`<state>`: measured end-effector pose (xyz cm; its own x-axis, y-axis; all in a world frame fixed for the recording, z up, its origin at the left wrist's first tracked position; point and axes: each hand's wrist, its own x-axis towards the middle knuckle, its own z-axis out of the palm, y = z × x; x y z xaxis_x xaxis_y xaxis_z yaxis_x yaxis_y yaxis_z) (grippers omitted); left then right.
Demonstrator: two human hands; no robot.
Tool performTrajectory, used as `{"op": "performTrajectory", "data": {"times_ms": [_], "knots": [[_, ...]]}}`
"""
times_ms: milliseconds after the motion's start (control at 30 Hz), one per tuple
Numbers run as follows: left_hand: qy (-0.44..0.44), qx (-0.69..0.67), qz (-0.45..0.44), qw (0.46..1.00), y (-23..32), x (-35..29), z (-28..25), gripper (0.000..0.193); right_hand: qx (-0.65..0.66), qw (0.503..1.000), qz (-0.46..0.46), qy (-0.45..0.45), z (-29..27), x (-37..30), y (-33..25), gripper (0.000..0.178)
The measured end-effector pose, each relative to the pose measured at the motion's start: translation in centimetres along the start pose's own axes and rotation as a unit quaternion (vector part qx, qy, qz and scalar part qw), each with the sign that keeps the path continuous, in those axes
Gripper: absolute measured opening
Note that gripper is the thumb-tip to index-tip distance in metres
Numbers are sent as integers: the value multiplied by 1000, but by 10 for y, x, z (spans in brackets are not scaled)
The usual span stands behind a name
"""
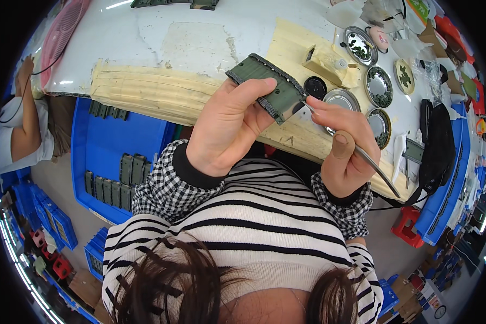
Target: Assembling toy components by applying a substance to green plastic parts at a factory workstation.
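The green plastic piece [281,97] is held up in the left hand [228,116], over the near edge of the table [146,35]. It lies beyond the left palm, slanting from upper left to lower right, with the left thumb pressed flat on its face and the other fingers tucked underneath. Its right end reaches the fingertips of the right hand [348,146], so the piece sits between the two hands. The right hand is closed around a thin metal tool [380,171], its handle sticking out toward the lower right and its tip pointed at the piece's right edge; whether the tip touches cannot be told. Just beyond that edge are a black round lid [315,87] and a shiny metal dish [340,99], with a small box [332,67] covered in tan tape behind them. Farther right, a round dish [365,86] holds small green bits. Tan paper [146,89] covers the table's near edge. Below and left of the left hand, a blue crate [124,143] holds rows of similar green pieces [110,190].
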<state>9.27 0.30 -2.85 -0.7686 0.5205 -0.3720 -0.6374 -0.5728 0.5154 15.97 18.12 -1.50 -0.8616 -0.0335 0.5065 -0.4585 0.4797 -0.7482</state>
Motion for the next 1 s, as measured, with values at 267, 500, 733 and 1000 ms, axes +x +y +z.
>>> {"op": "performTrajectory", "data": {"times_ms": [267,500,733,1000], "knots": [[-9,-20,0,1000,-1,0,-3,32,-21,1000,-2,-11,0,2,-2,13],[-20,-24,-8,999,-2,-1,-2,33,-17,999,-31,-13,-2,-1,0,16],[-39,-7,-15,999,4,-3,3,43,-16,998,-54,-35,-12,0,-14,28],[-53,-6,-18,998,6,-6,7,45,-30,996,-69,-56,-18,1,-21,35]]}}
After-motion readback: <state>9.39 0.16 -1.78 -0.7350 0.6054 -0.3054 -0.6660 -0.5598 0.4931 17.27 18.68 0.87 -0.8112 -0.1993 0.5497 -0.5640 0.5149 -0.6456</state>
